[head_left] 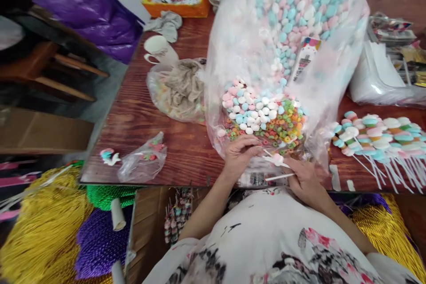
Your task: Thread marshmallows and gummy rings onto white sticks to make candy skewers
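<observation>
My right hand (304, 179) is closed on white sticks near the table's front edge. One stick (280, 177) points left out of the fingers; above it, a pink-and-white piece (277, 159) sits on another. My left hand (242, 153) is just to the left, its thumb and fingers drawn together; whatever they hold, if anything, is too small to make out. Right beyond both hands, a large clear plastic bag (226, 44) lies spread open. On it are pink, white and blue candies (249, 108) and coloured cereal rings (286, 126).
Finished candy skewers (379, 135) lie in a row at the right. Behind them is a clear plastic box (376, 86). To the left are a mug (160, 51), a knotted bag with a cloth (184, 86), a small bag (146, 159) and an orange tray (176, 8).
</observation>
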`<state>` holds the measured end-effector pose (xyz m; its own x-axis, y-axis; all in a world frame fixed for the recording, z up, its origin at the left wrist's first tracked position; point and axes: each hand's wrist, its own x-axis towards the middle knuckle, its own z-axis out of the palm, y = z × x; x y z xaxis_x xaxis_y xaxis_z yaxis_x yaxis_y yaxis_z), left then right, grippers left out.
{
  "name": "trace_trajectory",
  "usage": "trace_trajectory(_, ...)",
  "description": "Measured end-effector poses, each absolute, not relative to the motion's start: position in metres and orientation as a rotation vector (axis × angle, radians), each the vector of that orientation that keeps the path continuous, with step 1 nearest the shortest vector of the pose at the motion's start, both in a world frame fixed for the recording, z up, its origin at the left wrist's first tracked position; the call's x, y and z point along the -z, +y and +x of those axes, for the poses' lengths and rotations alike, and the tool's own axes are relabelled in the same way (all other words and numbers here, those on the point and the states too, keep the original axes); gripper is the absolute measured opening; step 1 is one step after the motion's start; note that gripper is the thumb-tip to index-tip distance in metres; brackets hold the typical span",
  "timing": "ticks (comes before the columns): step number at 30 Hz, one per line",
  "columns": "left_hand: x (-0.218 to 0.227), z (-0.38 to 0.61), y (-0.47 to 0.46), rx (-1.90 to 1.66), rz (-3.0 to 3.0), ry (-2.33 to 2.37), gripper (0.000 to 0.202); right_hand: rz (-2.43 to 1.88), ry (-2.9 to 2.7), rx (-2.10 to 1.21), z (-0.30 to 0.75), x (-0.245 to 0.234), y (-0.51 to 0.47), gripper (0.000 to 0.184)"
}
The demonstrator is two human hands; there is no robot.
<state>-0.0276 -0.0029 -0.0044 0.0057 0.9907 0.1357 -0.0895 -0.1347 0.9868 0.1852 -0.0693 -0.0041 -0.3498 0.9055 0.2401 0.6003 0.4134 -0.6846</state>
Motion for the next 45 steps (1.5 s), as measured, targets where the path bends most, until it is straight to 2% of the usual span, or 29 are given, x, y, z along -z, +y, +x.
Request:
trace_trajectory(4, 0.008, -0.023, -0.010, -1.274, 1.070, 0.984, 0.017, -1.248, -2.053, -0.583, 0.189, 0.015, -0.072, 0.032)
trace_trajectory(8, 0.010, -0.022, -0.013, -1.364, 1.431, 1.036, 0.011, -1.367, -2.035, -0.644, 0.186, 0.023, -0.068, 0.035)
trace_trajectory(11, 0.009, -0.023, -0.014, -1.366, 1.533, 1.030, 0.014, -1.375, -1.956, -0.712, 0.182, 0.026, -0.064, 0.036)
trace_trajectory(16, 0.006, -0.033, -0.011, -1.196, 1.080, 0.976, 0.011, -1.208, -1.816, -0.885, 0.175, 0.026, -0.061, 0.033)
trace_trajectory(19, 0.005, -0.034, -0.010, -1.161, 0.925, 0.965, 0.016, -1.099, -1.791, -0.915, 0.171, 0.025, -0.060, 0.030)
trace_trajectory(21, 0.003, -0.029, -0.011, -1.131, 0.858, 0.942, 0.025, -1.061, -1.793, -0.896, 0.168, 0.025, -0.060, 0.029)
trace_trajectory(25, 0.001, -0.012, -0.019, -1.095, 0.765, 0.894, 0.068, -1.071, -1.760, -0.845, 0.165, 0.025, -0.061, 0.027)
trace_trajectory(28, 0.003, 0.002, -0.026, -1.089, 0.797, 0.880, 0.077, -1.131, -1.706, -0.821, 0.166, 0.026, -0.063, 0.022)
trace_trajectory(34, 0.016, 0.003, -0.020, -1.038, 1.010, 0.880, 0.062, -1.214, -1.612, -0.821, 0.178, 0.040, -0.067, 0.016)
trace_trajectory(38, 0.016, -0.035, 0.016, -1.114, 1.441, 1.301, 0.030, -1.308, -1.284, -0.955, 0.186, 0.049, -0.068, 0.028)
trace_trajectory(41, 0.016, -0.059, 0.043, -0.905, 1.960, 1.625, 0.020, -1.303, -1.126, -1.067, 0.186, 0.050, -0.067, 0.033)
trace_trajectory(45, 0.018, -0.057, 0.047, -0.628, 2.291, 1.680, 0.015, -1.305, -1.243, -1.054, 0.181, 0.051, -0.068, 0.035)
